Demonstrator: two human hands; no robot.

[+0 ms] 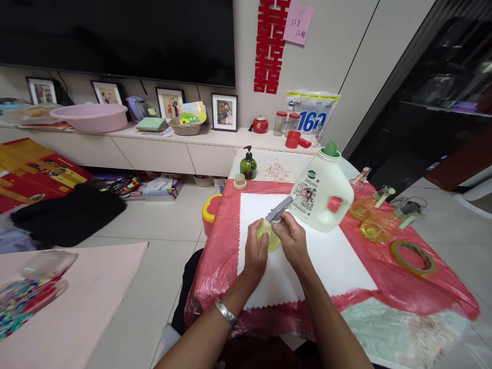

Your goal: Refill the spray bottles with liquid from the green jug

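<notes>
Left hand [257, 252] grips small yellow bottle [268, 237] over white cloth [330, 261]; right hand [292, 239] grips its grey pump top [279, 209]. Detergent jug [321, 192] just beyond.

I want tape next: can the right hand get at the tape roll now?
Probably yes, once freed: the right hand grips the top of the small bottle, and the tape roll lies uncovered on the red sheet to its right.
</notes>
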